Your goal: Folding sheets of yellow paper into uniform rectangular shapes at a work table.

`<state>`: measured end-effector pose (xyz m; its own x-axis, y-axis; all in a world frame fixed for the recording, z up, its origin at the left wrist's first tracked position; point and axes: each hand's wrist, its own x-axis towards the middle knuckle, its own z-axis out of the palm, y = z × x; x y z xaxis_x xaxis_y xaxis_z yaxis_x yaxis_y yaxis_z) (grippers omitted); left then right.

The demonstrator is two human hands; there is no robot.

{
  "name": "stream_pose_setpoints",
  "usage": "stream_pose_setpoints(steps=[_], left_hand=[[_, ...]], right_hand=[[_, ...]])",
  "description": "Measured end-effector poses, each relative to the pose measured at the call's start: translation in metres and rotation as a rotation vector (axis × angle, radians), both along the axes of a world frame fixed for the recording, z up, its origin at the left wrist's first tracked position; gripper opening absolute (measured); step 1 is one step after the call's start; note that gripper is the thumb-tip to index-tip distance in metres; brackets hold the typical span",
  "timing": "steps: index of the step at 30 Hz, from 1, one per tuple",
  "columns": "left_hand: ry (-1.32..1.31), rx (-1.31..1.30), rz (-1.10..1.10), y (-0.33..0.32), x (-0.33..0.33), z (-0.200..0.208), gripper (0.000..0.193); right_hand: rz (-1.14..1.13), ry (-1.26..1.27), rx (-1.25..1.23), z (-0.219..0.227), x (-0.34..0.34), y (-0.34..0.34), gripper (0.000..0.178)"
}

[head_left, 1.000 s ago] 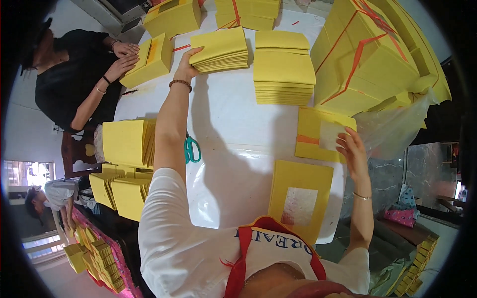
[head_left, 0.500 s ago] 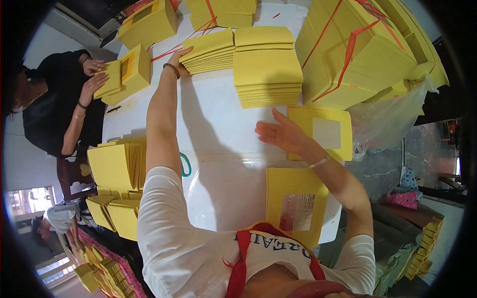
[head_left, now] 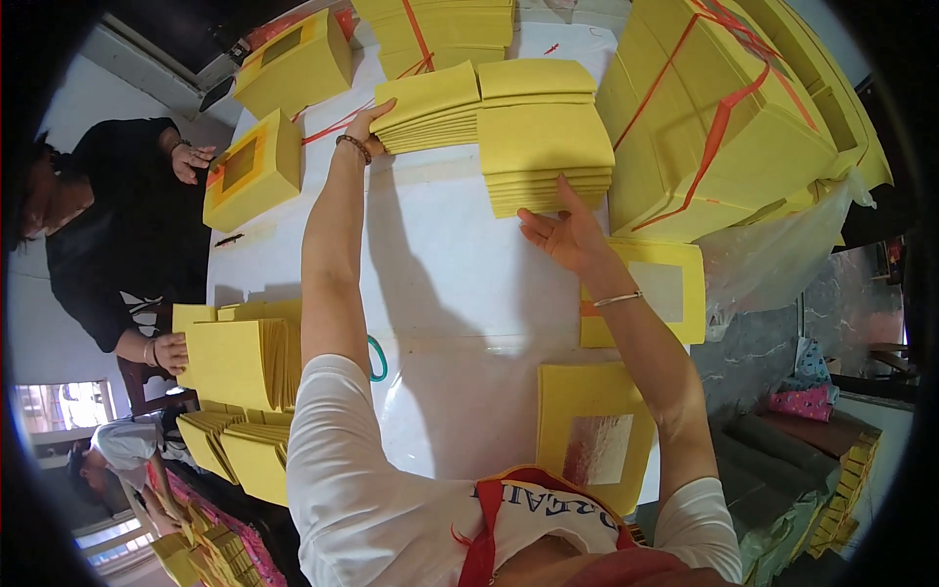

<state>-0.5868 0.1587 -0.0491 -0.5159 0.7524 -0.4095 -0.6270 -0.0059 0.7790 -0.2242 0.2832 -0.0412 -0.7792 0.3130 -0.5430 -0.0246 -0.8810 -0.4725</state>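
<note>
Two side-by-side stacks of flat folded yellow pieces lie before me on the white table [head_left: 430,245]. My left hand [head_left: 372,127] grips the outer end of the left stack [head_left: 425,103], thumb on top and fingers at its lower side. At the near edge of the right stack [head_left: 543,137], my right hand [head_left: 572,235] has its thumb against the layers and its fingers curled at the bottom edge. Whether those fingertips reach under the stack is hard to see. A yellow piece with a pale window [head_left: 655,291] lies partly beneath my right forearm; another windowed piece [head_left: 595,430] is nearer my body.
Large yellow bundles tied with red strap [head_left: 719,127] stand at the right, beside a clear plastic bag [head_left: 763,254]. Yellow window boxes [head_left: 252,166] sit at the far left. A co-worker's hand [head_left: 171,352] touches upright yellow stacks [head_left: 240,362]. A green ring [head_left: 377,359] lies near my left arm.
My right hand has moved up to the right stack's near edge. My left hand keeps its hold. The co-worker's hands have left the far-left box, one reaching the upright stacks.
</note>
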Motion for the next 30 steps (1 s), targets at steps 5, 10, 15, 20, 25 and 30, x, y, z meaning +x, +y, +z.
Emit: stream_pose_setpoints(steps=[5,10,15,20,25,30], left_hand=[[-0.005,-0.015,-0.026,0.016,-0.006,0.011,0.047],[-0.012,0.000,-0.026,0.020,-0.016,0.008,0.050],[-0.009,0.120,0.061,0.020,-0.015,0.005,0.046],[0.048,0.127,0.056,0.024,-0.009,0.014,0.050],[-0.008,0.123,0.141,0.020,-0.006,0.021,0.064],[0.088,-0.134,0.377,0.011,0.005,0.019,0.077]], right_hand=[[-0.019,0.020,-0.021,0.008,-0.008,0.006,0.062],[0.000,-0.007,-0.034,0.012,-0.011,0.006,0.059],[-0.002,-0.005,-0.049,0.014,-0.011,0.006,0.056],[-0.015,-0.009,-0.053,0.012,-0.009,0.006,0.053],[0.013,-0.013,-0.050,0.017,-0.007,-0.005,0.040],[0.048,-0.066,0.018,0.010,0.003,-0.019,0.040]])
